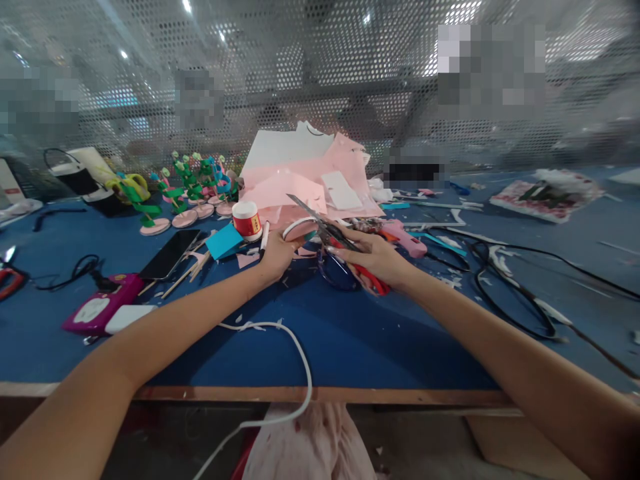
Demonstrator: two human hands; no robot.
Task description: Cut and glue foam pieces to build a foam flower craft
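Head view finds the left grip [279, 255] pinching a pink disc with a white rim [301, 231], held just above the surface [350, 347], its far side toward the scissors [330, 233]. The right grip [384, 259] is closed around those scissors by their red handles [376, 283], the blades slanting across toward the disc; whether they touch it I cannot tell. The disc looks light and thin, probably stiff enough to keep its shape but easy to crease, so it is best taken by the rim, well clear of the blades; the scissors, likely heavier and rigid, are best held by the handles. Left of the left grip stand a red-and-white jar [247, 221] and, nearer, a blue paper square [224, 241], with a smartphone [170, 255] farther out. Just beyond the right grip lies a pink glue gun [406, 240]; pink sheets [287, 190] lie beyond both. Nearer the person than either grip, a white cable [305, 363] drops over the surface's edge. Past everything rises a perforated metal screen [300, 87], lights glinting through.
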